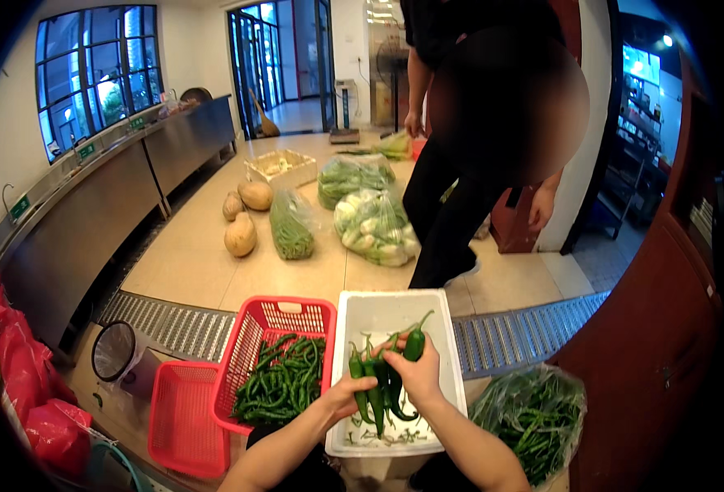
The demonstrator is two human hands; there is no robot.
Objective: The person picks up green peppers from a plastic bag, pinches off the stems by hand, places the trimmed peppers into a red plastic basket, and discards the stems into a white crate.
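My left hand [348, 393] is closed around a bunch of several long green chili peppers [374, 393], their tips hanging downward. My right hand [417, 368] holds another green pepper [414, 345] at the upper right of the bunch, its curved stem pointing up. Both hands are over a white foam box [393, 301], which has cut or torn pepper stems [404, 436] scattered on its bottom. Left of the box, a red plastic basket [331, 320] holds a heap of green peppers [285, 381]. At the right, an open clear plastic bag [525, 418] contains more green peppers.
A flat red basket [187, 424] and a lined waste bin [131, 363] stand at the left. Ahead on the floor lie squashes [240, 235], bagged vegetables [377, 227] and a foam box [281, 169]. A person in dark clothes [445, 215] stands just beyond. Metal drain grating [171, 326] crosses the floor.
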